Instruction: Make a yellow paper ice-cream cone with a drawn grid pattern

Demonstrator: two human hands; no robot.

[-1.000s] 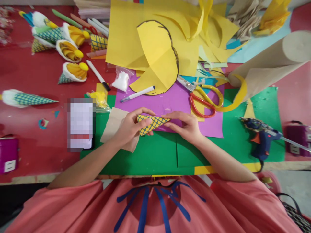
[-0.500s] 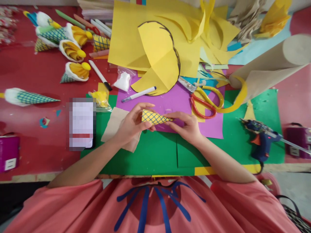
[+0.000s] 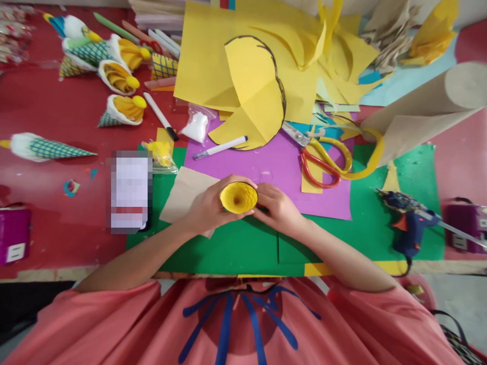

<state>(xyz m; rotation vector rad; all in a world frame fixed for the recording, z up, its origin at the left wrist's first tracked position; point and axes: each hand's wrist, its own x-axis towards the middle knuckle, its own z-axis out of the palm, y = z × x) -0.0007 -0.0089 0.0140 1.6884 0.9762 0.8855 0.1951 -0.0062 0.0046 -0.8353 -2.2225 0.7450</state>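
Both hands hold a yellow paper cone (image 3: 238,197) with a dark grid pattern, its round open mouth turned up toward me. My left hand (image 3: 207,205) wraps its fingers round the cone's left side. My right hand (image 3: 279,208) pinches the cone's right side. They are over a green sheet (image 3: 236,248) and the edge of a purple sheet (image 3: 281,167). A beige paper piece (image 3: 182,195) lies under my left hand.
Orange-and-yellow scissors (image 3: 327,159) lie right of the hands, and a blue glue gun (image 3: 411,223) farther right. A white marker (image 3: 220,147), yellow paper sheets (image 3: 262,76), a beige paper roll (image 3: 426,111), a phone (image 3: 130,191) and several finished cone crafts (image 3: 114,81) lie around.
The cone lay sideways between my hands with its point to the right; now it is turned upright so its open mouth faces me. My right hand moved in closer.
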